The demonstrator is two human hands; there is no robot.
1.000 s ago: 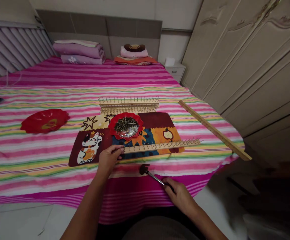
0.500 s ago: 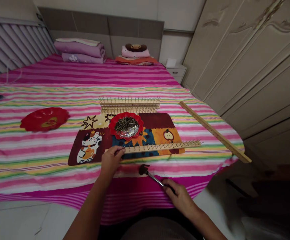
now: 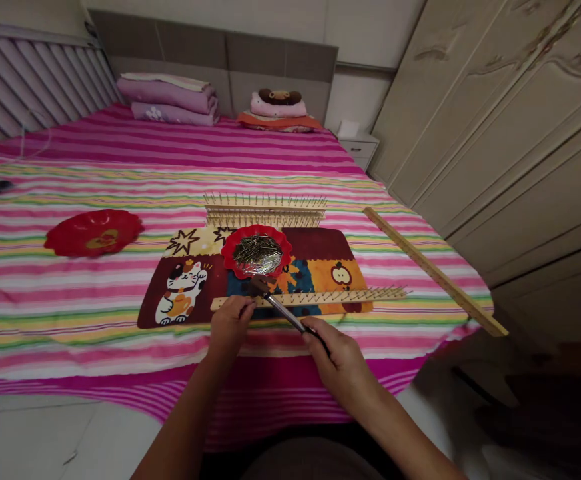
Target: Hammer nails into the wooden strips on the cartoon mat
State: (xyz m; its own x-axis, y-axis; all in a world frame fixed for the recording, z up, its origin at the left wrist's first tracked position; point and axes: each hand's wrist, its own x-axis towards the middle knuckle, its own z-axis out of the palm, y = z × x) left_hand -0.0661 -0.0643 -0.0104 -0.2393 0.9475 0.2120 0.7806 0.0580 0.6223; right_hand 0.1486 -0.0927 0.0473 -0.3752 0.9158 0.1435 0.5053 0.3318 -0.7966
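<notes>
Hammer (image 3: 285, 310) sits in the right hand (image 3: 343, 363), whose fingers wrap closed around the end of the metal handle. Its dark head hangs over the patchwork mat (image 3: 185, 293), just above a nail-studded wooden strip (image 3: 315, 299). The left hand (image 3: 230, 327) is closed in a pinch at the strip near its left end; whether a nail sits between the fingers is too small to tell. The strip lies across the mat, and a red scalloped dish (image 3: 256, 230) full of loose nails (image 3: 256, 252) stands just beyond the hammer head. Further back lies a second row of nailed strips (image 3: 265, 217). A plain wooden slat (image 3: 435, 273) and another red dish (image 3: 93, 233) rest apart on the striped bedspread (image 3: 70, 333).
</notes>
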